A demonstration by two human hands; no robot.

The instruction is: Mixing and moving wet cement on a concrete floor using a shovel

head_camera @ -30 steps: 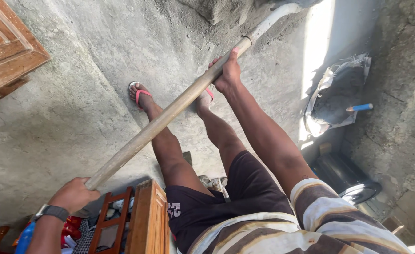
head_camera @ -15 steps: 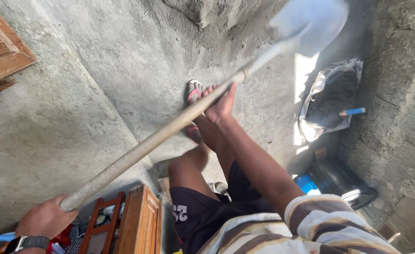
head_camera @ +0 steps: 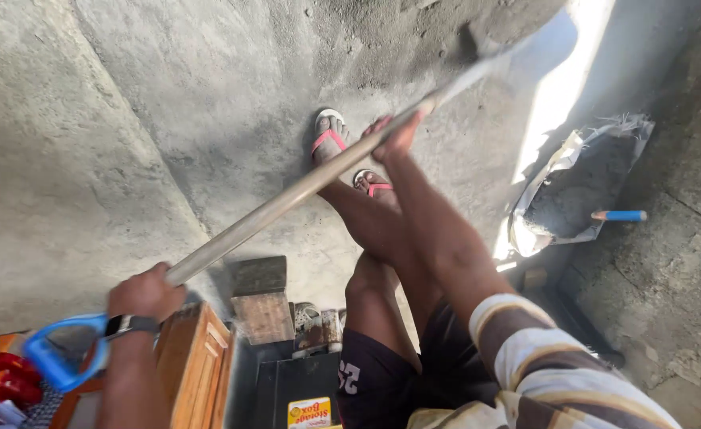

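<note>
I hold a long shovel with a pale wooden shaft that runs from lower left to upper right. My left hand, with a dark watch on the wrist, grips the near end of the shaft. My right hand grips it higher up, close to the metal blade. The blade sits at the top right, by a heap of grey sand or mortar on the concrete floor. My feet in pink-strapped sandals stand under the shaft.
An open sack of dark mix with a blue-handled tool lies at the right by a rough wall. Near my legs stand a wooden block, a wooden cabinet, a dark box and a blue plastic handle.
The view has swung left and down. The shovel blade has dropped towards the grey heap, and my right hand has slid along the shaft, over my feet.
</note>
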